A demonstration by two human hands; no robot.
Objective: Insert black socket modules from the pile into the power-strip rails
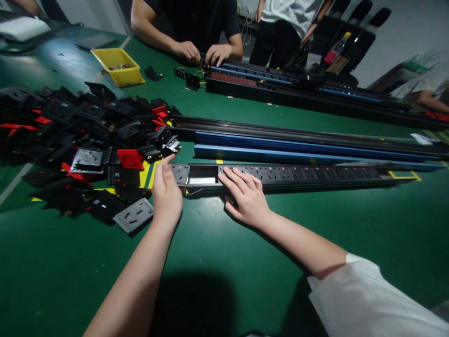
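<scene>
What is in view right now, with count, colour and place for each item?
Table: one, green, beneath everything
Socket modules: too many to count, mostly black, some red, heaped left
Near rail: one, black, socket-filled with a gap, centre
Blue channels: count unclear, behind near rail
Bin: one, yellow, upper left
Far rails: several, black and blue, far side
Bottle: one, red with yellow cap, background right
Chairs: several, black, background right
Other people: at least three, background
Left hand: one, bare, rail's left end
Right hand: one, bare, on rail's sockets
</scene>
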